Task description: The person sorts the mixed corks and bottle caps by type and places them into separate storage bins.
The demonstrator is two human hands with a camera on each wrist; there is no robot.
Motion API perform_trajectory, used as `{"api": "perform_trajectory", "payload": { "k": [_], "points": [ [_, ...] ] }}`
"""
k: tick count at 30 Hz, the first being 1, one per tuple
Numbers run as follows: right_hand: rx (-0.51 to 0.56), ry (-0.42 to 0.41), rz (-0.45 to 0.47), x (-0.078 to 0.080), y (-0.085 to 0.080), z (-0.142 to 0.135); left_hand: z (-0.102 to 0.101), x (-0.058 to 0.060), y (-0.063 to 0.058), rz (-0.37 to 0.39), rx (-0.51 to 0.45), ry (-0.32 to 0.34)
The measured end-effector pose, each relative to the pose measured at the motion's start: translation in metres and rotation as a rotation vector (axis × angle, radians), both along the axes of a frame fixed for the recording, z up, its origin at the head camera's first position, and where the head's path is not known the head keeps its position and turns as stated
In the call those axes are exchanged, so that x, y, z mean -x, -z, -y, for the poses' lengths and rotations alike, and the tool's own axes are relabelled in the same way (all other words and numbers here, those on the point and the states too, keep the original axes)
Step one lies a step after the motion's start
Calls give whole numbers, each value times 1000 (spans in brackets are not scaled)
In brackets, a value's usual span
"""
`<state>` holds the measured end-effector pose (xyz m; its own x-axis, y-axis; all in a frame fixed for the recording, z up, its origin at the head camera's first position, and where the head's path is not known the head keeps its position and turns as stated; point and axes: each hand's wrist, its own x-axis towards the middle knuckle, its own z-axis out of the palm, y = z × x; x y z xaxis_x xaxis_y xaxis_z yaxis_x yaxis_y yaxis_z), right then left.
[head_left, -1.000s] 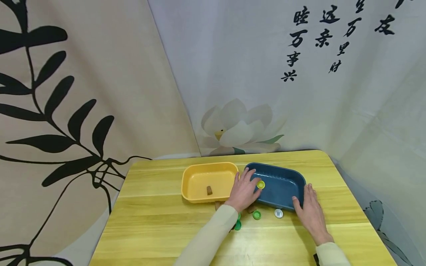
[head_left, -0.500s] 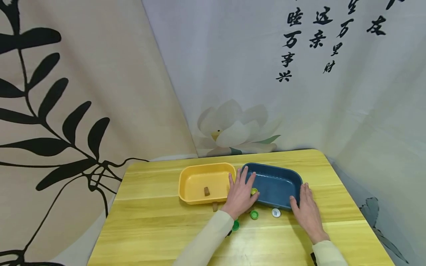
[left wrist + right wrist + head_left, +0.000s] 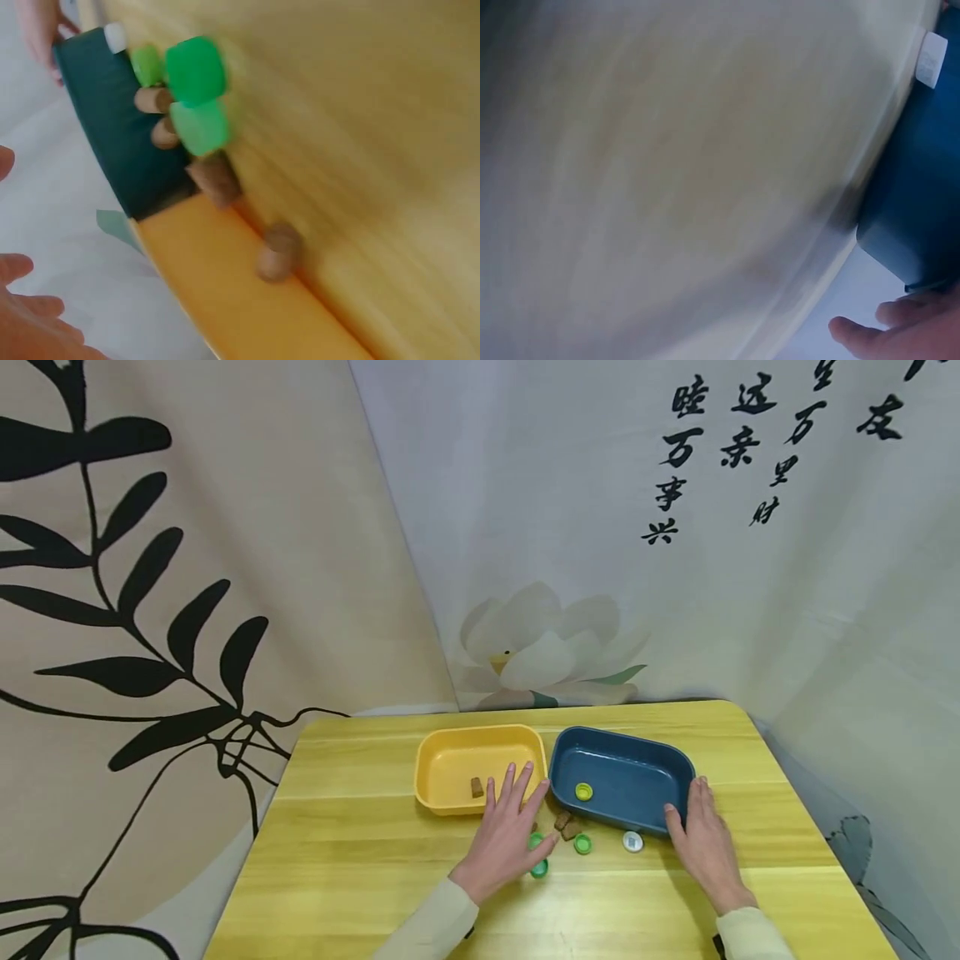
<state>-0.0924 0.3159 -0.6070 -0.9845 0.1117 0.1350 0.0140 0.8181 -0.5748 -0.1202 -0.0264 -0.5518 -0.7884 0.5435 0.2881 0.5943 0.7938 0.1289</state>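
My left hand [image 3: 504,847], fingers spread and holding nothing, hovers over the front right corner of the yellow tray [image 3: 435,806]. A cork [image 3: 477,787] lies in that tray. Beside it stands the blue tray [image 3: 626,820], with a yellow-green bottle cap [image 3: 583,792] in its left part. My right hand [image 3: 707,856] touches the blue tray's right end with nearly straight fingers. Along the front of the trays lie corks [image 3: 572,831], a green cap [image 3: 582,843], a darker green cap [image 3: 539,868] partly behind my left thumb, and a white cap [image 3: 632,841].
Both trays stand side by side toward the back of the yellow wooden table [image 3: 337,877]. Behind the table hangs a printed cloth [image 3: 525,527]. In the left wrist view, another cork [image 3: 214,180] lies close to where the two trays meet.
The yellow-green cap, earlier at my left fingers, now lies loose in the blue tray. My left hand has drawn back left and toward me; the right hand stays at the tray's end.
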Motion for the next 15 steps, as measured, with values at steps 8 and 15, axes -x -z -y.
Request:
{"api": "perform_trajectory", "payload": {
  "k": [8, 15],
  "points": [
    [-17, -2, 9, -1, 1, -2, 35, -24, 10, -13, 57, 53],
    [-10, -13, 2, 0, 0, 0, 46, -38, 22, -5, 119, 48]
  ]
}}
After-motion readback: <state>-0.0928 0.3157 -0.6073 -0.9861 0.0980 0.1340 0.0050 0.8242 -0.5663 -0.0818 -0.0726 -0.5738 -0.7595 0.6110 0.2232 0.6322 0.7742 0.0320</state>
